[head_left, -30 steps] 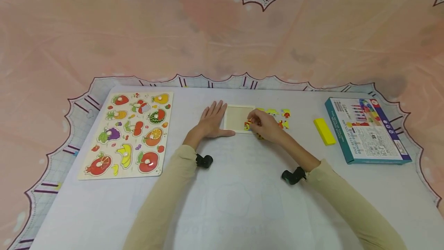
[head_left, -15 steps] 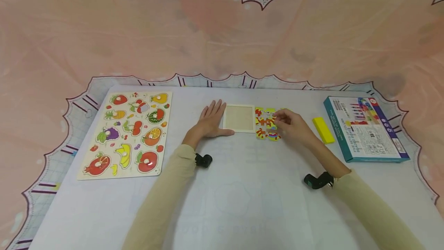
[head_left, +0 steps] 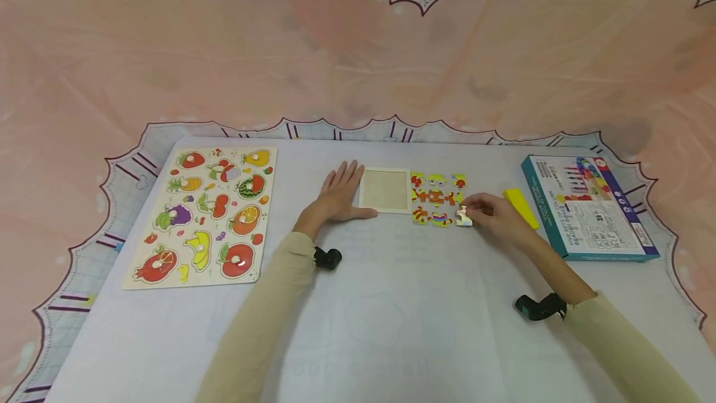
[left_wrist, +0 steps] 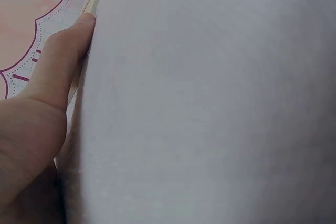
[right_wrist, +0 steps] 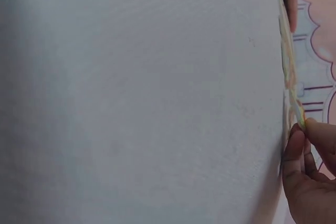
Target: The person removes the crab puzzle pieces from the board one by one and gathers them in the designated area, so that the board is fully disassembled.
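My left hand [head_left: 338,196] lies flat with straight fingers at the left side of a shallow wooden puzzle tray [head_left: 385,191], its thumb at the tray's lower left corner. No pieces lie inside the tray. To its right, several colourful jigsaw pieces [head_left: 435,197] are spread in rows. At the lower right of those rows my right hand [head_left: 495,216] pinches a jigsaw piece [head_left: 463,217], which looks tilted and pale in the head view. Thumb and fingertips hold that piece by its edge in the right wrist view. The left wrist view shows mainly the left thumb [left_wrist: 60,61] and tabletop.
A fruit puzzle board [head_left: 207,216] lies on the left of the white table [head_left: 358,328]. Right of my right hand are a yellow block [head_left: 521,208], partly behind the hand, and a teal-edged box [head_left: 593,210]. A patterned curtain [head_left: 358,67] hangs behind the table.
My right hand has moved right from over the tray to the far side of the loose pieces, where it holds a jigsaw piece at the lower right. The left hand has stayed put.
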Tool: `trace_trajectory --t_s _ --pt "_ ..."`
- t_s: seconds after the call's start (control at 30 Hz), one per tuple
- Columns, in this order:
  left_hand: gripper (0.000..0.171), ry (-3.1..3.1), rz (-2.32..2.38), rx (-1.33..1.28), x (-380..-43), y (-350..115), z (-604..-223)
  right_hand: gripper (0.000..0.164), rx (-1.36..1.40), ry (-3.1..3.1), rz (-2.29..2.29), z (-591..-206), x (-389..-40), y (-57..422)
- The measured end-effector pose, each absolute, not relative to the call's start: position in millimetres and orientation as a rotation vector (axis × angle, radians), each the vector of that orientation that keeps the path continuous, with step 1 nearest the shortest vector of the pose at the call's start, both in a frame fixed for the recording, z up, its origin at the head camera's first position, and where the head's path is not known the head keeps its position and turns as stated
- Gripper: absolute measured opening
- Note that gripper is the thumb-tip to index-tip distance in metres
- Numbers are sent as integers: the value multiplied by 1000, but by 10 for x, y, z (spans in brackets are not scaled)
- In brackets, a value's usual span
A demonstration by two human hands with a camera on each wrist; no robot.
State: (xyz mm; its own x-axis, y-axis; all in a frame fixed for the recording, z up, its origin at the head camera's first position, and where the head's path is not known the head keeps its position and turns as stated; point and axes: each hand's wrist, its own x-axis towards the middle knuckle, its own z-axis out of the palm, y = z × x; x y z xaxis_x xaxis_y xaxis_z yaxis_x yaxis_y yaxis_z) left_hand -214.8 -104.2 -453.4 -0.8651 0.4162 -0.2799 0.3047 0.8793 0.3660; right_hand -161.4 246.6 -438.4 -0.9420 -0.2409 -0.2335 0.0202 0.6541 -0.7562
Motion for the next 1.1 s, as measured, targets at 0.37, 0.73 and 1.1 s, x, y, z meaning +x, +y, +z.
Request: trace_trajectory --t_s 0.37,0.73,1.1 --pt "113 2691 452 532 -2153 -1048 -4551 28 -222 2636 -1083 -4460 -1614 2432" --pt "112 2696 459 535 -2153 -1053 -4536 24 -360 2788 -892 -4432 -1597 2317" --pt "113 2683 516 558 -2130 -1066 -4512 22 -385 2838 -720 -4392 -1569 2243"
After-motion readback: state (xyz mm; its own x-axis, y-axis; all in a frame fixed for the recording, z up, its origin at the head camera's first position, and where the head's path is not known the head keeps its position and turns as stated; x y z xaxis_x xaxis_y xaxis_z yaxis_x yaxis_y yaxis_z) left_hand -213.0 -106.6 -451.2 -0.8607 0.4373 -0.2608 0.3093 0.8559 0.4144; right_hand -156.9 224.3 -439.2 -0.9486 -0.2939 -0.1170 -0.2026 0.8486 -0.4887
